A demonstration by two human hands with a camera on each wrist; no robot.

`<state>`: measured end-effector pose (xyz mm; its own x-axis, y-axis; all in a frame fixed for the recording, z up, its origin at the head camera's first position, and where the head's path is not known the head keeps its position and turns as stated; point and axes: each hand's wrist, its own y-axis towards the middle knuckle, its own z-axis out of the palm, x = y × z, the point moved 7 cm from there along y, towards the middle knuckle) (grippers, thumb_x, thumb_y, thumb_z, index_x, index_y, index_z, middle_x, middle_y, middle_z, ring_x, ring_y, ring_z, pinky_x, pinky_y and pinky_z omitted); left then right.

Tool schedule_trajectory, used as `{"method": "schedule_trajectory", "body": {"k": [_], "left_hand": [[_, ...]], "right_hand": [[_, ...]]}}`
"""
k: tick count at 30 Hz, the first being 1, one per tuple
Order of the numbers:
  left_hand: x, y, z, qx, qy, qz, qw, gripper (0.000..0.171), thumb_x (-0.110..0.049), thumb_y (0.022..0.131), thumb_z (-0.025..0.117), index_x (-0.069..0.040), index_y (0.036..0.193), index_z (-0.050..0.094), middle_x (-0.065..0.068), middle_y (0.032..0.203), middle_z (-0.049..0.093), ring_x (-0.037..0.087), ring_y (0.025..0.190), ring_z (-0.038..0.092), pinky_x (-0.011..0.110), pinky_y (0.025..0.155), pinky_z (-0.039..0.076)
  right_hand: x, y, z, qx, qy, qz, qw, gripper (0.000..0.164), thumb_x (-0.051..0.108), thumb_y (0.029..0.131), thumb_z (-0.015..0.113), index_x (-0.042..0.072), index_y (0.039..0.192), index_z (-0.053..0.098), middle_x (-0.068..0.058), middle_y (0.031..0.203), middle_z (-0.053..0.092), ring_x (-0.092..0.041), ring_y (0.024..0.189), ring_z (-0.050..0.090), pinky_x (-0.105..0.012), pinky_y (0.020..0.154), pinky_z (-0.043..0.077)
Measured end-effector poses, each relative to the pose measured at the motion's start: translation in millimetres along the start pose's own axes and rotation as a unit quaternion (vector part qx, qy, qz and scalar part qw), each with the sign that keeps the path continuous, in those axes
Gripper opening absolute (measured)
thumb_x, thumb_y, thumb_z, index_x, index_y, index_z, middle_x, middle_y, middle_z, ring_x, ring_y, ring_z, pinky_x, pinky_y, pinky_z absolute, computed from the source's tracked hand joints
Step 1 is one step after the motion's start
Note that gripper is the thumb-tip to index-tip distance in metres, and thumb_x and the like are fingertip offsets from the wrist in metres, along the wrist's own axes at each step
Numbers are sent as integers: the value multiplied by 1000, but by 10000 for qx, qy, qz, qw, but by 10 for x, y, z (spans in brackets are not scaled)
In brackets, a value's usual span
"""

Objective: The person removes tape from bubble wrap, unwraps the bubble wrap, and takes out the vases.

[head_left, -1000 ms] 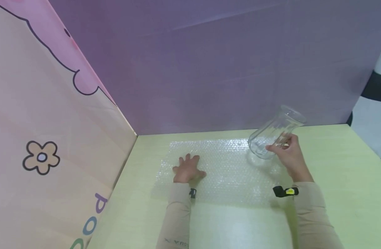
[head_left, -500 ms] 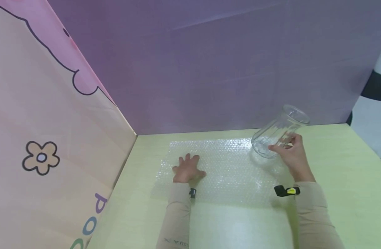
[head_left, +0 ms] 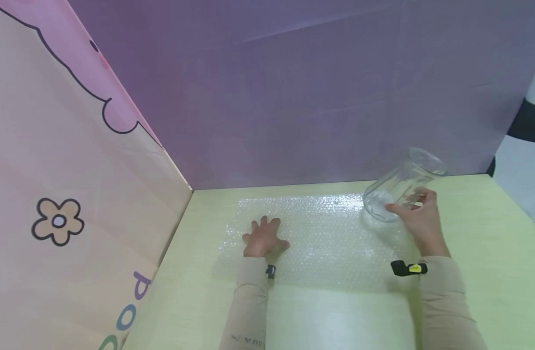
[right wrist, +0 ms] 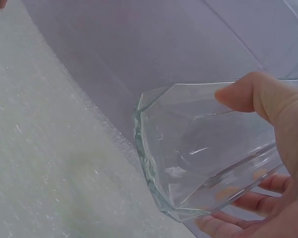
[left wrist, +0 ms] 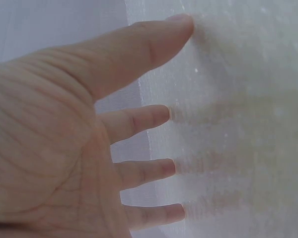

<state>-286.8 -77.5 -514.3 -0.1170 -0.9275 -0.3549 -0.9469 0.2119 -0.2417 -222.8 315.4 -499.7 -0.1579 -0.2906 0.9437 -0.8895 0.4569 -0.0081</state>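
A clear glass vase [head_left: 391,187] with faceted sides and a flared rim leans to the right in my right hand [head_left: 420,221]. In the right wrist view the thumb lies along one side of the vase [right wrist: 208,144] and the fingers curl round the other, near its thick base. The base is over the right part of a sheet of bubble wrap [head_left: 324,243], which lies flat. My left hand [head_left: 263,238] rests on the left part of that sheet, fingers spread. Seen from the left wrist, the straight fingertips [left wrist: 161,168] touch the bubble wrap [left wrist: 248,134].
The pale table [head_left: 328,316] runs up to a purple backdrop [head_left: 315,97] close behind the vase. A printed panel [head_left: 96,180] with a flower stands along the left edge. A black strap [head_left: 407,268] circles the right wrist.
My right hand has carried the vase a little to the right, and its rim leans further that way. The left hand and the bubble wrap have stayed put.
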Motion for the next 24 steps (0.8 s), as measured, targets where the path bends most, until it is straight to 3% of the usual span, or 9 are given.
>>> {"method": "schedule_trajectory", "body": {"k": [15, 24], "left_hand": [[-5, -3, -6, 1, 89, -33, 10000, 78, -44, 86, 78, -23, 154, 45, 18, 167, 29, 51, 153, 21, 81, 109, 26], [4, 16, 12, 2, 111, -38, 9999, 79, -45, 86, 78, -23, 154, 45, 18, 167, 29, 51, 153, 22, 81, 109, 27]], "right_hand": [[-95, 43, -183, -400, 140, 417, 9982, 80, 36, 83, 85, 29, 139, 28, 19, 117, 33, -7, 104, 39, -23, 81, 44], [-157, 37, -301, -670, 235, 809, 9942, 96, 38, 79, 89, 29, 147, 23, 20, 119, 30, -6, 102, 37, -24, 84, 45]]}}
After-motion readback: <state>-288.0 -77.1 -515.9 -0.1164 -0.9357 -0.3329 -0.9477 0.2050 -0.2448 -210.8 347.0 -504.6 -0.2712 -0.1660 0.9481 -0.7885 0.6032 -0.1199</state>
